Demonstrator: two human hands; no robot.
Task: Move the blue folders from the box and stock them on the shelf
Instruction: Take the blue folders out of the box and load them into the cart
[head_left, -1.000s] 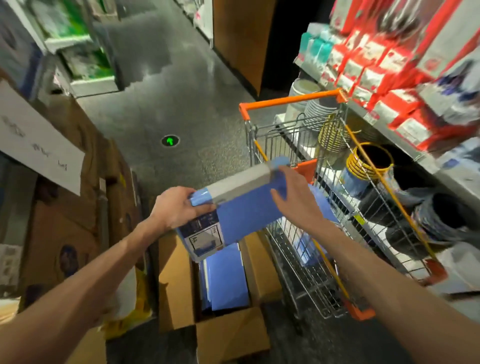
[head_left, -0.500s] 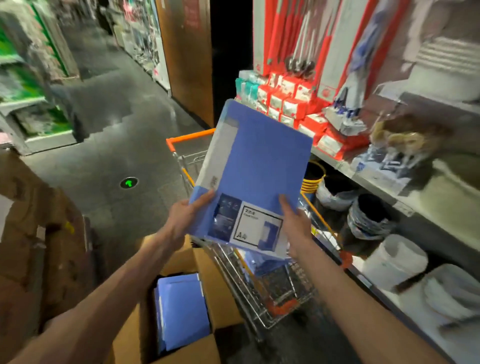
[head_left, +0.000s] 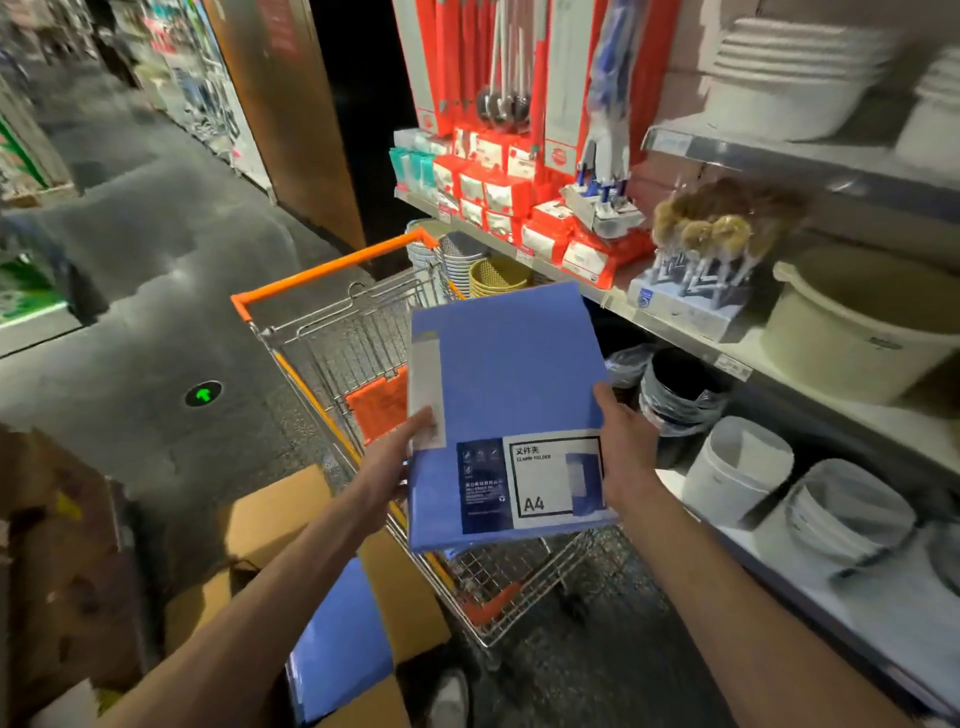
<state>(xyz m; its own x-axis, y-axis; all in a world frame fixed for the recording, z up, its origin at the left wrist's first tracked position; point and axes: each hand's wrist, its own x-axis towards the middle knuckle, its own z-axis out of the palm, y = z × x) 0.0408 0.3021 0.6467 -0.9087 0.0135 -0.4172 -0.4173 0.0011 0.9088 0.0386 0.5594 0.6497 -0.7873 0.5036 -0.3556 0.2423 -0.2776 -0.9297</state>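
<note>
The person is holding a blue folder (head_left: 509, 395) flat in front of them, above the near end of a wire cart (head_left: 332, 332), with the printed A4 label facing up towards their eyes. The left hand (head_left: 395, 462) is pinching the cover's edge at about eight o'clock, thumb lying on the grey spine strip and fingers tucked underneath, out of my sight. The right hand (head_left: 626, 457) is clasping the opposite edge at about four o'clock, thumb pressing on the cover just beside the label. I am guessing both sides are being gripped because a wide, thin cover like this would sag or twist from one corner, and because it lets them turn the face the right way before setting it down.

The cardboard box (head_left: 275, 514) is sitting open on the floor at seven o'clock from the folder, close by the person's shoe, with more blue folders (head_left: 337, 639) lying inside, so much of the job looks to be waiting. Keeping it there is making each reach short.

The shelf (head_left: 675, 332) is running from one o'clock down to four o'clock, carrying red packets (head_left: 498, 192), brushes (head_left: 711, 239) and a beige tub (head_left: 852, 338); I cannot pick out which spot the folder is meant for
</note>
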